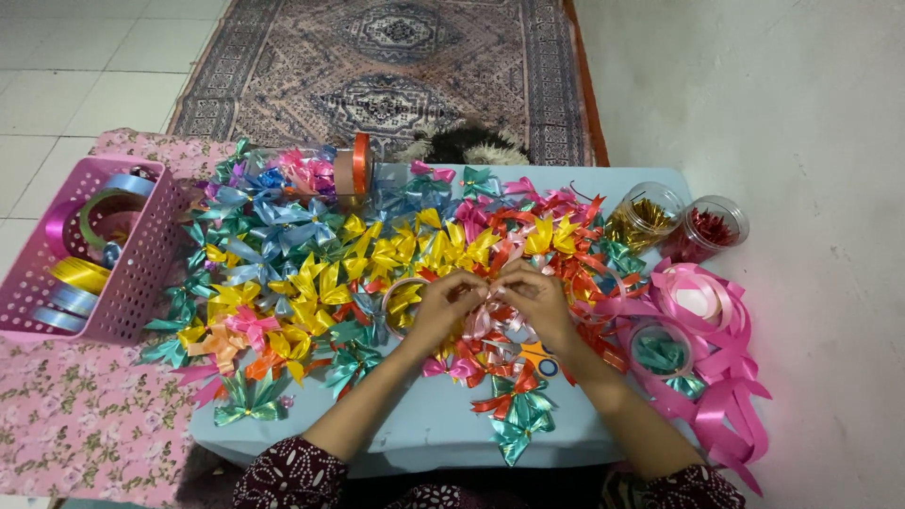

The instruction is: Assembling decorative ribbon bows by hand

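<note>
Both hands, left hand (445,300) and right hand (537,294), pinch a pale pink ribbon bow (492,316) at mid-table, fingers closed on it; colourful bows (311,273) crowd around, pink basket (141,259) left, two jars (702,226) right

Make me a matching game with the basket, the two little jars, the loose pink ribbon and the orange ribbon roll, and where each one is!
Things:
1. pink basket
2. two clear jars
3. loose pink ribbon
4. orange ribbon roll

Places:
A. far edge of the blue table, standing on its rim behind the bows
B. on the flowered cloth, left of the table
C. far right corner of the table
D. spilling over the table's right side, near the right hand

Pairs: 1-B, 2-C, 3-D, 4-A
</note>
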